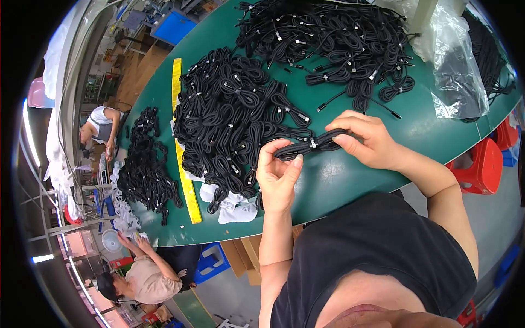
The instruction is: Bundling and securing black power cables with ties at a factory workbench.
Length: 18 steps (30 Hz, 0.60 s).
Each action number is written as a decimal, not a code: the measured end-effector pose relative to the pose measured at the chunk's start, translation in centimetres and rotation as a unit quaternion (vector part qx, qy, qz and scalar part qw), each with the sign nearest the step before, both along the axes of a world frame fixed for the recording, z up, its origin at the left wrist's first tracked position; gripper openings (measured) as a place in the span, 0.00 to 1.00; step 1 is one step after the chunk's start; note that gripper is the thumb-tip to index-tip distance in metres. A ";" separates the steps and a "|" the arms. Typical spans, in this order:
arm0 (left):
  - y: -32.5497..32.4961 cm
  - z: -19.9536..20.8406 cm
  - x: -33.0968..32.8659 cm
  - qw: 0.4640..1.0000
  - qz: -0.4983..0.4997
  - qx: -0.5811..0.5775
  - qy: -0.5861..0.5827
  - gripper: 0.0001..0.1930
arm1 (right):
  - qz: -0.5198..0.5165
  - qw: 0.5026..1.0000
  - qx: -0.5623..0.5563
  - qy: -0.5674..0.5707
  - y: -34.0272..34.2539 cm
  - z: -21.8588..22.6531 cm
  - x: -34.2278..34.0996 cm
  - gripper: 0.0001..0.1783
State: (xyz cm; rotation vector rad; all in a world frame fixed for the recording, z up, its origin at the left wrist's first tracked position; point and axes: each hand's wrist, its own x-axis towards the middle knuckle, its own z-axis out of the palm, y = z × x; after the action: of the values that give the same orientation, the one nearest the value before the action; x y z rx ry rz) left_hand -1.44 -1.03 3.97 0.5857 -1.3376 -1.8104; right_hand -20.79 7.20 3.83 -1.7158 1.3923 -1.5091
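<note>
Between my two hands, over the near part of the green table (333, 191), is a coiled black cable (298, 148) bundled at its middle. My left hand (278, 172) grips one end of the bundle between thumb and fingers. The other end is pinched in my right hand (366, 139). Just beyond my left hand lies a heap of coiled black cables (224, 109), with small pale connectors showing among them. Farther off, past my right hand, spreads a second pile of black cables (333, 38), some with loose ends sticking out.
A yellow strip (185, 147) divides the left heap from a smaller cable pile (145, 164). White crumpled bags (238, 210) lie at the heap's near edge. Clear plastic bags (456, 71) sit at right, above red stools (481, 167). Two other people (150, 279) work at left.
</note>
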 end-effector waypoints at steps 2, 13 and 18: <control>0.1 0.1 -0.2 1.000 0.013 -0.002 -0.007 0.19 | -0.020 0.999 -0.036 0.020 0.1 -0.1 0.4 0.12; 0.6 0.4 -0.5 0.999 0.005 0.000 0.031 0.21 | -0.018 0.999 -0.034 -0.003 0.1 -0.5 0.1 0.11; 0.7 0.5 -0.4 1.000 0.012 0.012 0.024 0.20 | -0.019 0.998 0.026 -0.061 0.3 -0.1 0.4 0.09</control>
State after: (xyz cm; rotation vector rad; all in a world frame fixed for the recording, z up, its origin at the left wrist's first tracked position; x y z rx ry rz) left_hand -1.83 -0.34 4.43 0.5653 -1.2732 -1.8129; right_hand -20.43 7.47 3.76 -1.5486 1.3955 -1.5553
